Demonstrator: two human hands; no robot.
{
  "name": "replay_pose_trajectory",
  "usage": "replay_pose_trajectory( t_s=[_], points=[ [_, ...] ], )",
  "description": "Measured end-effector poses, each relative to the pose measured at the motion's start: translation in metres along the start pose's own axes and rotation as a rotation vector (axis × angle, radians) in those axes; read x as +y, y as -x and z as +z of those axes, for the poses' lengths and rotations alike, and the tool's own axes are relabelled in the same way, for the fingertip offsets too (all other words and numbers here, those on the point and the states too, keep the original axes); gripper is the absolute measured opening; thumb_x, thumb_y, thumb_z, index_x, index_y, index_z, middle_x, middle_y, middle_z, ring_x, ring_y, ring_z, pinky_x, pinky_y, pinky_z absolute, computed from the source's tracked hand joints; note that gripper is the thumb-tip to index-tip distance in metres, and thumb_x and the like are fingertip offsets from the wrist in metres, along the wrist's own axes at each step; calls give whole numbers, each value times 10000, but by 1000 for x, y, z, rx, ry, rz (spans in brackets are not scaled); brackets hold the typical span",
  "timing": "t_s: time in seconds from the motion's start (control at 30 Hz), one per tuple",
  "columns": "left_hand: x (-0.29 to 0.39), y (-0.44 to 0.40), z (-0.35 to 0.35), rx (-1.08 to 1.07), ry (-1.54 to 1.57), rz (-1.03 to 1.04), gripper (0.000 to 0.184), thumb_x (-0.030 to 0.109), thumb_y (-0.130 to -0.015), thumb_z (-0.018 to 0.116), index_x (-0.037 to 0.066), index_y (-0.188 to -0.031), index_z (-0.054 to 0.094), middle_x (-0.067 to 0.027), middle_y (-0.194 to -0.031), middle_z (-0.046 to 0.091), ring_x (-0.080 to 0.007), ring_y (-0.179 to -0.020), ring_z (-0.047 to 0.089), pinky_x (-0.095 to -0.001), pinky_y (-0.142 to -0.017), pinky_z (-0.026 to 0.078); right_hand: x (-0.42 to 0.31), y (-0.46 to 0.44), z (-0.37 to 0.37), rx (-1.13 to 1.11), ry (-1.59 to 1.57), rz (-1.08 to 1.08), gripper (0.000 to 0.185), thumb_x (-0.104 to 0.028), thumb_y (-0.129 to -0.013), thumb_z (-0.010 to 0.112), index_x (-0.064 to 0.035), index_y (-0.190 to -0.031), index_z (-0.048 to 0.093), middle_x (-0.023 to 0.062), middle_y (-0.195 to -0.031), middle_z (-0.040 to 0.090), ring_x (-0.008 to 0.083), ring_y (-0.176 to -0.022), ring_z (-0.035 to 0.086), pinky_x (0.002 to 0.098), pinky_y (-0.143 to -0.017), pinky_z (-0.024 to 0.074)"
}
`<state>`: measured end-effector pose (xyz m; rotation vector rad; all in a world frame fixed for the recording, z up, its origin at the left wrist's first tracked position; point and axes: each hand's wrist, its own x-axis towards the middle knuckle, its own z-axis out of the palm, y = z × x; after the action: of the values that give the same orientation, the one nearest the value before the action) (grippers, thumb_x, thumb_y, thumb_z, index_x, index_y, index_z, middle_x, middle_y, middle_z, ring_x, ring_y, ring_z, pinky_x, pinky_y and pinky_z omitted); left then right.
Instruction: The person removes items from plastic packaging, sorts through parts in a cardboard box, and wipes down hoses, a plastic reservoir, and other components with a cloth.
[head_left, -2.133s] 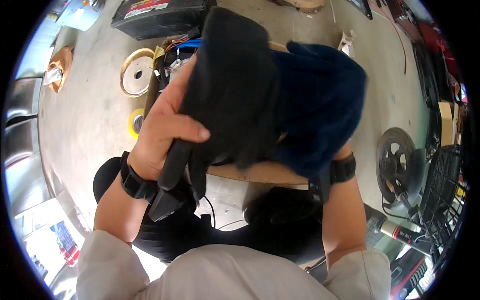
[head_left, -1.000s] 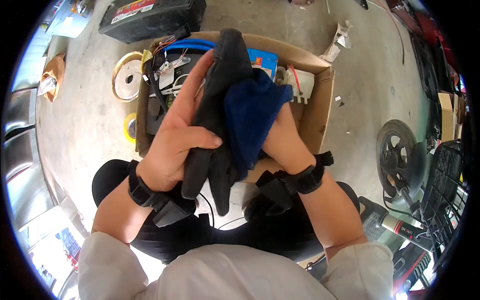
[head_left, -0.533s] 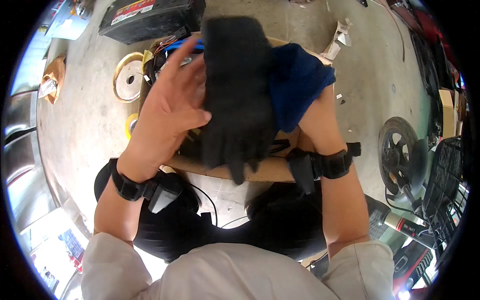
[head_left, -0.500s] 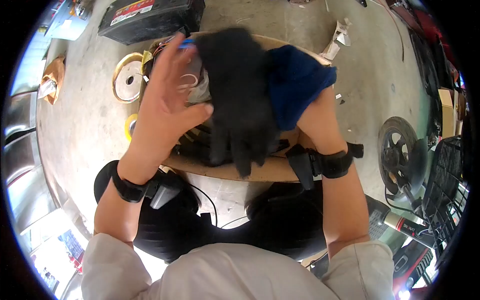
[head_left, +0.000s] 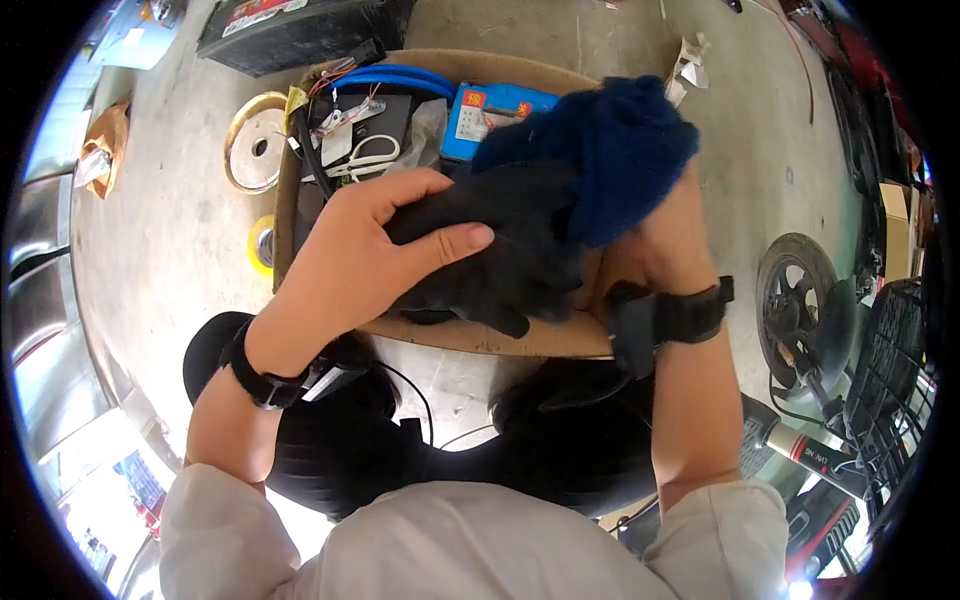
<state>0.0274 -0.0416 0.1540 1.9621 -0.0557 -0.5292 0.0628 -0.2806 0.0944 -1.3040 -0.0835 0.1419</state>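
My left hand [head_left: 370, 240] grips a black glove [head_left: 515, 235] near its left end, thumb on top and the other fingers partly hidden. Dark blue knitted fabric [head_left: 635, 150] overlaps the glove's right side; I cannot tell whether the two are one piece. My right hand [head_left: 670, 235] holds this fabric from its right edge, with most fingers hidden behind it. Both hands are above an open cardboard box [head_left: 490, 340]. Inside the box lie white-handled scissors [head_left: 370, 155], a blue package [head_left: 490, 115], a blue coiled tube [head_left: 400, 75] and loose wires.
Behind the box stands a large black battery [head_left: 310, 35]. A round disc [head_left: 258, 150] and a yellow tape roll [head_left: 262, 245] lie left of it. On the right are a wheel [head_left: 800, 310], a black wire basket [head_left: 890, 350] and crumpled paper [head_left: 690, 65].
My left hand has moved down and closed on the black glove, which has swung from hanging fingers-down to lying more sideways. The blue fabric has shifted slightly right, uncovering the blue package.
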Motion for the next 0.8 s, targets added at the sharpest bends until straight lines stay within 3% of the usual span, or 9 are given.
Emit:
replay_pose_trajectory(
  t_s=[0.03, 0.17, 0.27, 0.33, 0.43, 0.5, 0.6, 0.7, 0.8],
  points=[
    [0, -2, -2, -8, 50, -17, 329, 281, -771, 725, -2, -904, 623, -70, -792, 620, -117, -720, 575, -228, -682, 451, -8, -3, -6, -102, -22, 15, 377, -48, -876, 540, -15, -1242, 457, 89, -1230, 526, 200, -1098, 518, 323, -955, 424],
    [-8, -5, -1, -17, 261, -100, 325, 267, -803, 701, -14, -943, 617, -22, -807, 618, -79, -742, 564, -205, -692, 445, -21, -14, 17, -241, 128, -76, 412, -35, -806, 625, -31, -1201, 505, 70, -1073, 613, 186, -937, 601, 288, -885, 464],
    [4, -1, 1, -129, 468, -248, 321, 255, -813, 690, -18, -964, 611, -16, -822, 617, -63, -761, 553, -201, -698, 442, -7, -2, 32, -314, 523, -221, 414, -61, -792, 639, -41, -1190, 527, 89, -1064, 616, 199, -990, 586, 309, -892, 457],
    [0, -1, 5, -127, 433, -143, 306, 243, -817, 684, -14, -965, 607, -7, -824, 611, -50, -765, 538, -197, -695, 440, 0, 3, 44, -325, 880, -480, 397, -79, -783, 652, -44, -1165, 550, 99, -1057, 616, 211, -1023, 572, 322, -899, 449],
    [-7, 1, 13, -58, 248, -44, 284, 225, -825, 674, -10, -968, 599, 8, -828, 600, -36, -762, 514, -193, -688, 434, 13, 5, 46, -194, 883, -398, 337, -163, -752, 689, -75, -1068, 614, 91, -1058, 618, 271, -1016, 571, 350, -895, 435],
    [-6, 5, 16, -24, 175, -18, 274, 214, -829, 669, -8, -971, 593, 14, -823, 592, -34, -754, 500, -193, -681, 429, 12, 0, 47, -98, 542, -211, 332, -192, -749, 685, -84, -1056, 623, 99, -1066, 618, 293, -1001, 574, 358, -880, 434],
    [0, 4, 15, -11, 250, 0, 263, 201, -832, 664, -4, -976, 585, 15, -806, 578, -41, -738, 488, -198, -669, 422, 14, -12, 40, 15, 1186, -683, 206, -204, -767, 633, -89, -936, 645, 60, -912, 641, 245, -855, 606, 347, -726, 469],
    [3, 3, 18, 13, 345, 12, 258, 196, -834, 660, 3, -988, 585, 14, -795, 569, -47, -733, 486, -203, -668, 421, 3, -16, 43, 33, 1119, -649, 197, -167, -770, 615, -82, -946, 642, 70, -927, 640, 239, -850, 608, 338, -732, 469],
    [4, 3, 15, 4, 249, 32, 280, 202, -831, 663, 6, -1013, 583, 12, -815, 575, -50, -748, 497, -203, -682, 427, 11, -27, 27, 125, 1303, -678, 268, -148, -758, 622, -60, -1011, 619, 126, -1000, 621, 308, -914, 582, 364, -822, 447]
  ],
)
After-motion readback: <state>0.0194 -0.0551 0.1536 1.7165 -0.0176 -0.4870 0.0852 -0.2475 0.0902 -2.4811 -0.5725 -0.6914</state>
